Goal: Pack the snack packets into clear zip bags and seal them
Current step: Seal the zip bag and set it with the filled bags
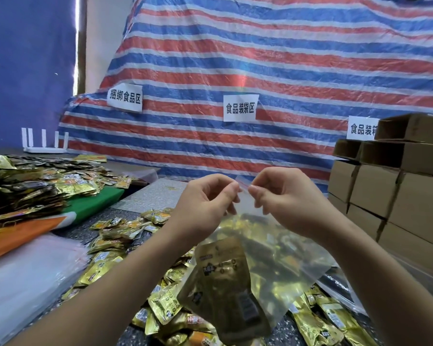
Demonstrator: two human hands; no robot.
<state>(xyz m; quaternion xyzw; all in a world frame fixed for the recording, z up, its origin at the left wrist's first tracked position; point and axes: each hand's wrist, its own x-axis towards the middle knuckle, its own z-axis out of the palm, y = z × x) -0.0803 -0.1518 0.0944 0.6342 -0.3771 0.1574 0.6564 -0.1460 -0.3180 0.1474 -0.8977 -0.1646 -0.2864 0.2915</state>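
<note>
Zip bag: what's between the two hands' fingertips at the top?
In the head view, only the zip bag's top edge with its red seal strip spans the short gap between the left hand and right hand; both pinch it.

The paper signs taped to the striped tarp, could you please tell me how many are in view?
3. One sign is at the left, one in the middle above the hands, and one at the right, partly hidden behind the cardboard boxes.

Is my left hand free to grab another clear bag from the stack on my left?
Probably not yet: the left hand pinches the filled zip bag with the right hand. The bag stack lies unobstructed.
</note>
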